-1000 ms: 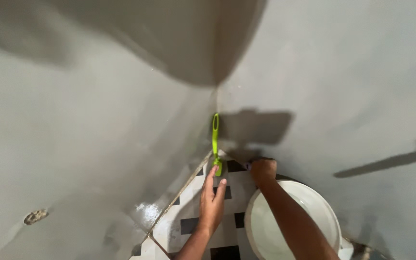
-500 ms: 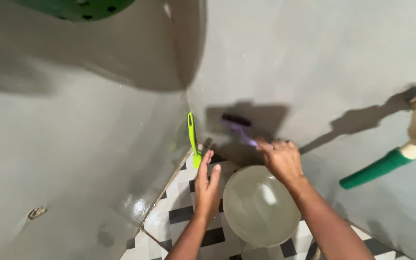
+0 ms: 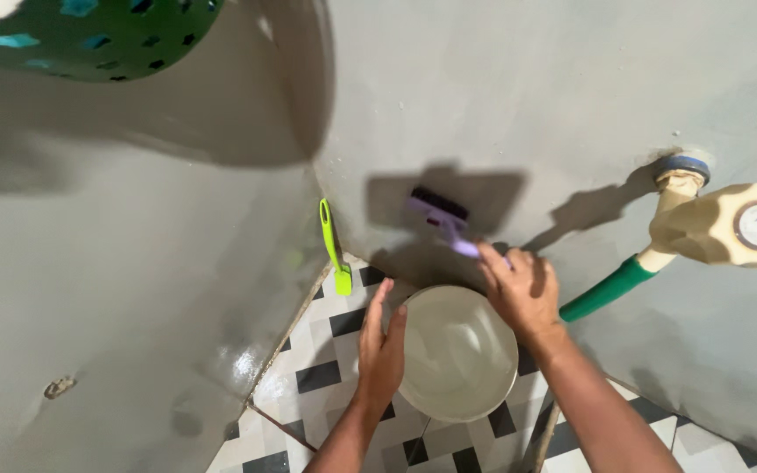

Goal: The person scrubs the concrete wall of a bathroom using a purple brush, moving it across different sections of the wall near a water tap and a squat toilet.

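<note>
Left hand [image 3: 380, 350]: flat and spread, fingers [image 3: 387, 302] wide and holding nothing; palm edge rests against the left rim of the bowl [image 3: 457, 350]. A second ago it lay by the green scraper, clear of the bowl.
Right hand [image 3: 523, 293]: fingers curled tight on the handle of the purple brush [image 3: 442, 219]. A second ago this fist was low at the wall foot; now the brush is up on the wall.
Bowl: pale, round, open side up on the checked floor [image 3: 326, 377], between the two hands, just under the right wrist.
Brush position: dark bristle head pressed to the grey wall [image 3: 527, 96], above and left of the gripping fingers.
Meaning: judged as scrubbing under way, bowl steadied.
Green scraper [image 3: 333, 247]: leaning in the corner, untouched, beyond the left fingertips.
Tap [image 3: 720, 223]: far right, green hose [image 3: 608, 289] attached.
</note>
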